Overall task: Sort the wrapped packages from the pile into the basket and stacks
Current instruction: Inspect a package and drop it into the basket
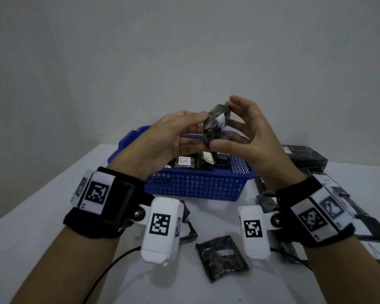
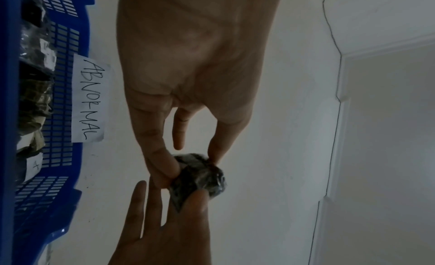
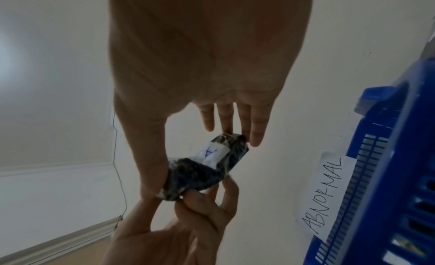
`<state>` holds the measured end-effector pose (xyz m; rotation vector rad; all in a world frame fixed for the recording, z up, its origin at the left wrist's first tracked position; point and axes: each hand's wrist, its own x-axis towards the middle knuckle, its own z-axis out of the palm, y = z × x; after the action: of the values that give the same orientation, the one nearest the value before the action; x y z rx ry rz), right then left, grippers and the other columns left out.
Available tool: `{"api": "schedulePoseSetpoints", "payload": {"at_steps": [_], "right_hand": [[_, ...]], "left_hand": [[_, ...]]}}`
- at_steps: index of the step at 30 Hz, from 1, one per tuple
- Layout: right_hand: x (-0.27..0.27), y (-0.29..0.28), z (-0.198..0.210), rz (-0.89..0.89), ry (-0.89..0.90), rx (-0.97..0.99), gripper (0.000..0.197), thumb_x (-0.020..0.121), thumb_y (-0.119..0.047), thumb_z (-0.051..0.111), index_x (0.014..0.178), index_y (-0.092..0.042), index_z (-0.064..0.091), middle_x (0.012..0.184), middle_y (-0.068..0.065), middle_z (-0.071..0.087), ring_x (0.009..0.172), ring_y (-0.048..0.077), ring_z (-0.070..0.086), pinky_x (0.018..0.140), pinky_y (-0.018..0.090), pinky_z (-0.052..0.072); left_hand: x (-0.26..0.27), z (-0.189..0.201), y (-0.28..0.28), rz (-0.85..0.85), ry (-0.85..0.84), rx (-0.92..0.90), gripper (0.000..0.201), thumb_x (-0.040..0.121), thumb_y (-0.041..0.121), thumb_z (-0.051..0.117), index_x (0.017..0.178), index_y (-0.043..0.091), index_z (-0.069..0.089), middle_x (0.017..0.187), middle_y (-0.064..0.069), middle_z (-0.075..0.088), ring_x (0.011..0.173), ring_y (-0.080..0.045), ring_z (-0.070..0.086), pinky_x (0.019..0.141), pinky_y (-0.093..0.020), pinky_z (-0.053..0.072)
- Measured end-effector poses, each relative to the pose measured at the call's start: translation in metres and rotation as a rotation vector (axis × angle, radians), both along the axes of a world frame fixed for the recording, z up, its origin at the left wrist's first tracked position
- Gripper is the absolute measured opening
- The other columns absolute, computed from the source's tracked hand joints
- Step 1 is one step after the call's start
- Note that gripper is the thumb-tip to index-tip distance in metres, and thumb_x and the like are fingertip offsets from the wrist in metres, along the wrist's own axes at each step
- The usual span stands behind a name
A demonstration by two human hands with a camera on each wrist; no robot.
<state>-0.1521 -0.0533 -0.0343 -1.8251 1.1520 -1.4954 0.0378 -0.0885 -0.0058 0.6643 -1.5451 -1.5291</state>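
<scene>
Head view: I hold one wrapped package (image 1: 215, 126) up in the air between both hands, above the blue basket (image 1: 198, 185) on the counter (image 1: 53, 194). My left hand (image 1: 169, 139) pinches its upper left end with thumb and fingers; my right hand (image 1: 246, 132) pinches its lower end with the thumb and touches its top with a fingertip. Its long axis runs steeply, tilted a little to the right, with a white label facing my right palm. The basket lies directly beneath and slightly toward me, about equally near either hand. More packages lie on the counter at right, partly cut off by the frame edge and my right wrist; one lies near me (image 1: 222, 257).

Left wrist view: my thumb and index finger grip the package's end, and a fingertip of my right hand (image 2: 164, 231) presses its other side. The label is hidden here. The basket's paper sign (image 2: 90, 101) reads ABNORMAL.

Right wrist view: the label (image 3: 212, 154) shows, bearing what looks like an A, though creased. The package looks bent in the middle. I judge its shape decides basket or stack; the stacks are out of sight here.
</scene>
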Motion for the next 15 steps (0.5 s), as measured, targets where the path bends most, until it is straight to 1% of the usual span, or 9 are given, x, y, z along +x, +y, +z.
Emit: {"api": "schedulePoseSetpoints", "payload": {"at_steps": [2,4,5,7,8,10,11,13,15], "right_hand": [[0.001,0.000,-0.001,0.041,0.029,0.026,0.100,0.071,-0.035,0.083,0.155,-0.032,0.028,0.157,-0.015,0.036,0.142,0.006,0.041,0.115,0.031,0.041],[0.004,0.000,0.000,0.031,-0.020,0.055,0.092,0.079,-0.042,0.072,0.157,-0.031,0.025,0.154,-0.017,0.036,0.143,0.005,0.039,0.113,0.029,0.042],[0.005,-0.002,0.001,-0.001,-0.069,0.080,0.087,0.081,-0.049,0.068,0.156,-0.030,0.028,0.153,-0.015,0.039,0.140,0.007,0.043,0.111,0.031,0.044],[0.005,-0.004,0.004,-0.056,-0.168,0.138,0.079,0.084,-0.059,0.067,0.149,-0.023,0.041,0.143,-0.004,0.056,0.128,0.015,0.058,0.101,0.036,0.051],[0.005,-0.004,0.004,-0.055,-0.199,0.151,0.073,0.083,-0.056,0.069,0.142,-0.018,0.050,0.131,0.002,0.066,0.118,0.019,0.065,0.095,0.037,0.055],[0.003,-0.003,0.005,-0.029,-0.224,0.139,0.055,0.082,-0.040,0.072,0.127,-0.009,0.062,0.111,0.010,0.075,0.102,0.023,0.072,0.091,0.040,0.058],[0.003,-0.002,0.005,-0.022,-0.237,0.118,0.044,0.084,-0.029,0.074,0.121,-0.006,0.065,0.105,0.013,0.077,0.097,0.025,0.074,0.090,0.041,0.059],[0.002,0.000,0.006,-0.044,-0.253,0.059,0.032,0.087,-0.013,0.075,0.116,-0.001,0.067,0.101,0.015,0.077,0.092,0.029,0.076,0.086,0.044,0.061],[0.002,0.001,0.007,-0.095,-0.203,-0.007,0.031,0.086,-0.009,0.076,0.115,-0.002,0.069,0.098,0.014,0.077,0.090,0.030,0.076,0.085,0.048,0.061]], "left_hand": [[-0.001,-0.002,-0.002,-0.030,-0.039,-0.012,0.036,0.094,0.027,0.061,0.120,0.004,0.061,0.101,-0.010,0.073,0.075,-0.017,0.072,0.065,-0.021,0.058],[-0.001,-0.004,-0.003,-0.029,-0.060,-0.027,0.034,0.085,0.028,0.067,0.113,0.009,0.062,0.094,-0.006,0.074,0.071,-0.016,0.071,0.065,-0.021,0.058],[-0.002,-0.005,-0.003,-0.021,-0.067,-0.046,0.037,0.079,0.029,0.070,0.110,0.012,0.061,0.090,-0.003,0.073,0.069,-0.015,0.070,0.065,-0.021,0.058],[-0.003,-0.008,-0.003,-0.011,-0.087,-0.109,0.041,0.072,0.028,0.073,0.108,0.014,0.061,0.092,0.000,0.072,0.069,-0.013,0.068,0.068,-0.023,0.058],[-0.003,-0.010,-0.004,-0.009,-0.105,-0.154,0.040,0.073,0.025,0.076,0.109,0.015,0.061,0.097,-0.001,0.070,0.075,-0.013,0.068,0.072,-0.025,0.059],[-0.004,-0.013,-0.005,-0.003,-0.159,-0.241,0.035,0.080,0.017,0.077,0.111,0.015,0.062,0.107,-0.002,0.067,0.088,-0.015,0.069,0.081,-0.031,0.059],[-0.004,-0.014,-0.005,0.010,-0.185,-0.270,0.034,0.083,0.014,0.076,0.114,0.015,0.061,0.110,-0.003,0.067,0.092,-0.016,0.069,0.083,-0.032,0.059],[-0.006,-0.016,-0.006,0.038,-0.219,-0.301,0.033,0.088,0.012,0.071,0.118,0.015,0.059,0.112,-0.007,0.068,0.092,-0.015,0.070,0.082,-0.029,0.057],[-0.007,-0.017,-0.007,0.049,-0.241,-0.334,0.032,0.090,0.012,0.070,0.120,0.017,0.059,0.112,-0.009,0.070,0.093,-0.016,0.071,0.083,-0.029,0.058]]}}
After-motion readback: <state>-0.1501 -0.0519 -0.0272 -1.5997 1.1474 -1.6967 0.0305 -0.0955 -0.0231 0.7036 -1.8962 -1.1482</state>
